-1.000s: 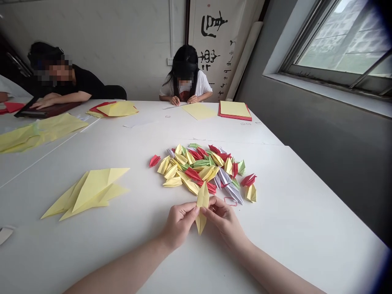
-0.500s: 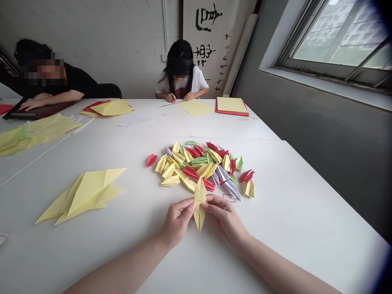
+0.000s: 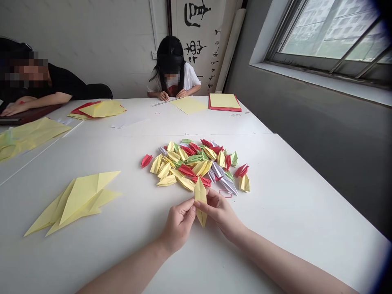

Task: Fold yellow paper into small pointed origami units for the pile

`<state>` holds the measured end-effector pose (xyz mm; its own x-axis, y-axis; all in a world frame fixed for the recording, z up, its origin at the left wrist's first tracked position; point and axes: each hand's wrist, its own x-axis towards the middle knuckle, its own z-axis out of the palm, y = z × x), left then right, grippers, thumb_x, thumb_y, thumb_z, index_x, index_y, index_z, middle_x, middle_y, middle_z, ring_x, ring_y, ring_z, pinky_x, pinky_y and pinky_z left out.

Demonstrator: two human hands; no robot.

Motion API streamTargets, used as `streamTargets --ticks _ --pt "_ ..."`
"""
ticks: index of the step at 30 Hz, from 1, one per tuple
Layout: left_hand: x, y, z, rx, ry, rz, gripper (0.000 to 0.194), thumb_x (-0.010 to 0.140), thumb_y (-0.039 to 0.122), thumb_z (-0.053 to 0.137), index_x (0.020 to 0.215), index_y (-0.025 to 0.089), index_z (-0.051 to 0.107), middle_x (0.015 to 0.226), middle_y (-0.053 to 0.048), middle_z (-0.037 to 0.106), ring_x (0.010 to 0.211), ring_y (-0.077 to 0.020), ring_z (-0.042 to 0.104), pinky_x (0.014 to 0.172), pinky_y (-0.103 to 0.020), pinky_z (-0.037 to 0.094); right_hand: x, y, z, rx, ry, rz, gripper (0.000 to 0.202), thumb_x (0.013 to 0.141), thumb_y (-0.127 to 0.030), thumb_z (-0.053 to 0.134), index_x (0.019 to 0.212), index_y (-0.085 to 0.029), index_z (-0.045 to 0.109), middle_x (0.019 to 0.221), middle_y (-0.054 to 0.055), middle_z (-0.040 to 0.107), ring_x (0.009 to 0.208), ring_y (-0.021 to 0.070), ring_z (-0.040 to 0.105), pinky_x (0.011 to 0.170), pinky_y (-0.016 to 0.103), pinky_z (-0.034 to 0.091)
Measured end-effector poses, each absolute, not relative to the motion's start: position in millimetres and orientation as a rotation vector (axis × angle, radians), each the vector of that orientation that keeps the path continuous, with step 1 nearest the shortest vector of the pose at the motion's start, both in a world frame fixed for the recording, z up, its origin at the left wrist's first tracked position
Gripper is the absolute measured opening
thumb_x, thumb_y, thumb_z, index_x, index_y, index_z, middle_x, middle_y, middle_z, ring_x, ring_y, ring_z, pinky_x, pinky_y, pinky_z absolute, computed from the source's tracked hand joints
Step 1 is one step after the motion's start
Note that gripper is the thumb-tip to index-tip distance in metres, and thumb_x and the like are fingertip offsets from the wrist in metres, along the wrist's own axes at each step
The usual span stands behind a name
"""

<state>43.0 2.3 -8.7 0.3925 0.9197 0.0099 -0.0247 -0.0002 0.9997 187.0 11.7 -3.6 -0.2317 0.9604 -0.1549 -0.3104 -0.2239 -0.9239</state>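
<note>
A narrow yellow folded paper piece [image 3: 200, 188], pointed at both ends, is held up between my two hands above the white table. My left hand [image 3: 179, 224] pinches its left edge near the middle between thumb and fingers. From the other side, my right hand [image 3: 222, 212] grips it, the thumb lying across the front and fingers behind. Just beyond lies a pile of small folded paper pieces [image 3: 191, 159] in yellow, red, green and lilac. Larger partly folded yellow sheets [image 3: 78, 200] lie overlapped to the left of my hands.
Across the white table [image 3: 137, 151], a person in a white shirt [image 3: 173, 75] bends over a yellow sheet [image 3: 188, 105]. Red and yellow paper stacks [image 3: 225, 102] rest near the far edge. At the far left sits a person in black [image 3: 61, 83]. A wall and window [image 3: 330, 32] flank the right.
My right thumb has shifted left across the front of the folded paper, whose lower end now points slightly right. The view has turned a little to the right.
</note>
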Motion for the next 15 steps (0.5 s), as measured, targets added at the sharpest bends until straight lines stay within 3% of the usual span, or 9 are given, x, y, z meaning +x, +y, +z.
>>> streamTargets --ticks 5,11,15 --pt "44.5 2.1 -7.2 1.399 0.984 0.937 0.042 0.091 0.041 0.043 0.119 0.016 0.062 0.072 -0.004 0.064 0.064 -0.0175 0.054 0.065 -0.027 0.044 189.8 14.0 -6.6 -1.012 -1.001 1.659 0.033 0.067 -0.045 0.076 0.075 -0.019 0.058 0.072 -0.001 0.058 0.069 0.0157 0.053 0.067 0.029 0.042" --pt "47.1 1.2 -9.2 1.376 0.972 0.986 0.046 0.091 0.038 0.045 0.13 0.017 0.053 0.096 -0.008 0.068 0.073 -0.0187 0.058 0.073 -0.028 0.046 192.9 15.0 -10.9 -1.034 -1.037 1.69 0.026 0.071 -0.041 0.073 0.076 -0.017 0.063 0.072 0.001 0.061 0.069 0.0164 0.055 0.066 0.029 0.042" --pt "46.4 -0.4 -16.7 1.323 0.938 0.981 0.049 0.089 0.04 0.048 0.132 0.016 0.051 0.097 -0.008 0.068 0.07 -0.0171 0.059 0.068 -0.027 0.046 192.9 13.7 -9.4 -1.024 -1.056 1.707 0.019 0.071 -0.035 0.072 0.077 -0.017 0.069 0.071 0.001 0.065 0.068 0.0169 0.057 0.068 0.03 0.043"
